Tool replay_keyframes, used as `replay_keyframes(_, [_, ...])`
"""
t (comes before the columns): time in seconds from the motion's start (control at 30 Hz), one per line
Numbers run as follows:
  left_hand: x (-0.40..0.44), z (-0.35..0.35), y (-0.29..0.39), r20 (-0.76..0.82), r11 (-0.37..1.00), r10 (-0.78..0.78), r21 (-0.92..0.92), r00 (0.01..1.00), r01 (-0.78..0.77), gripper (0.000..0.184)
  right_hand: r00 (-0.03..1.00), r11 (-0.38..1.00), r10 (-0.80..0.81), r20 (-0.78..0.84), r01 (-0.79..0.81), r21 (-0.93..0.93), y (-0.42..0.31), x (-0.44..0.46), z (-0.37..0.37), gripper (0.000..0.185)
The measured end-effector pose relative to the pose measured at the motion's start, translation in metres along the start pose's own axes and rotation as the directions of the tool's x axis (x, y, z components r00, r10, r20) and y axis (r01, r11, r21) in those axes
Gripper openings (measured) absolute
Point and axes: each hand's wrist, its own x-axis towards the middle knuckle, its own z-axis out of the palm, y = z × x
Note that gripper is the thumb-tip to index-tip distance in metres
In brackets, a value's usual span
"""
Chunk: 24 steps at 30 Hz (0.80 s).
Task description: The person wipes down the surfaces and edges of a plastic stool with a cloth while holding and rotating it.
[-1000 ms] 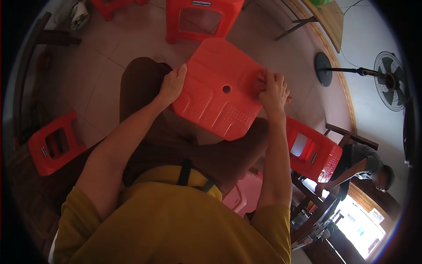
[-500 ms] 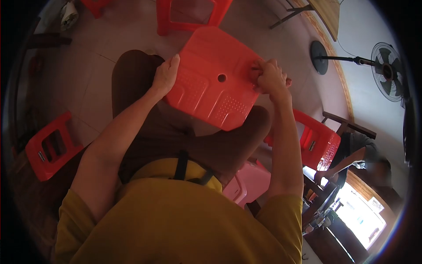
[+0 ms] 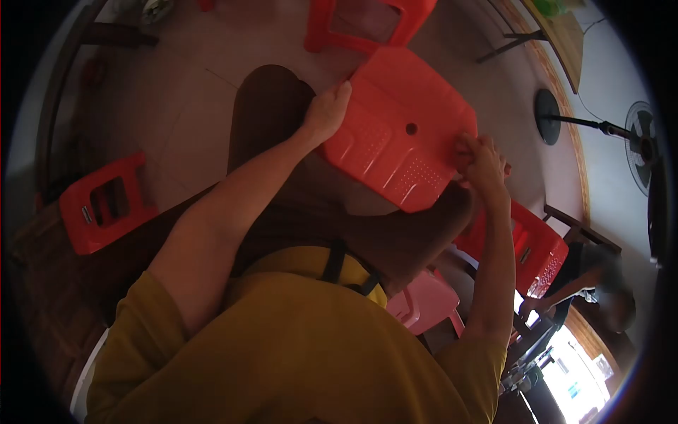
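Note:
A red plastic stool (image 3: 395, 155) with a round hole in its seat is tilted above my lap, seat toward me. My left hand (image 3: 330, 113) is closed around its left edge, thumb on the seat's rim. At the right edge, my right hand (image 3: 486, 164) is closed, with its fingers curled against the seat. A small reddish-brown end sticks out past that hand; I cannot tell what it belongs to. The stool's legs and underside are hidden behind the seat.
Another red stool (image 3: 326, 32) stands ahead, one (image 3: 138, 205) at left and one (image 3: 540, 254) at right. A pink stool (image 3: 431, 300) is beside my thigh. A person (image 3: 600, 272) bends at the right, near a standing fan (image 3: 547, 116) and a wooden table (image 3: 565, 49).
The view has shifted, so the room and both hands appear farther right. Both hands keep their places on the stool, which has hardly turned.

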Motion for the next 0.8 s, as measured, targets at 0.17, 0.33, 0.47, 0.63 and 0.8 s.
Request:
replay_keyframes(0.17, [0.008,0.008,-0.016,-0.09,0.991,0.125,0.066,0.988,-0.119,0.065,0.994,0.982,0.079,0.072,-0.066,-0.176,0.027,-0.001,-0.008,0.04])
replay_keyframes(0.33, [0.005,0.003,-0.011,-0.057,0.999,0.044,-0.002,0.997,-0.044,0.066,0.977,0.965,0.204,0.054,-0.192,-0.178,0.025,-0.009,-0.02,0.049])
replay_keyframes(0.47, [0.005,0.001,-0.006,-0.017,1.0,0.014,0.017,1.0,-0.014,0.066,0.988,0.982,0.15,0.028,-0.146,-0.116,0.021,0.002,-0.025,0.058])
replay_keyframes(0.63, [0.001,0.0,0.002,-0.019,0.999,-0.036,0.033,0.999,0.036,0.066,0.99,0.999,0.023,-0.14,-0.029,-0.035,0.019,0.035,-0.016,0.054])
replay_keyframes(0.8, [0.0,-0.001,0.004,-0.042,0.998,-0.011,0.064,0.999,0.014,0.065,0.993,0.997,0.069,-0.094,-0.073,-0.039,0.015,0.067,-0.006,0.045])
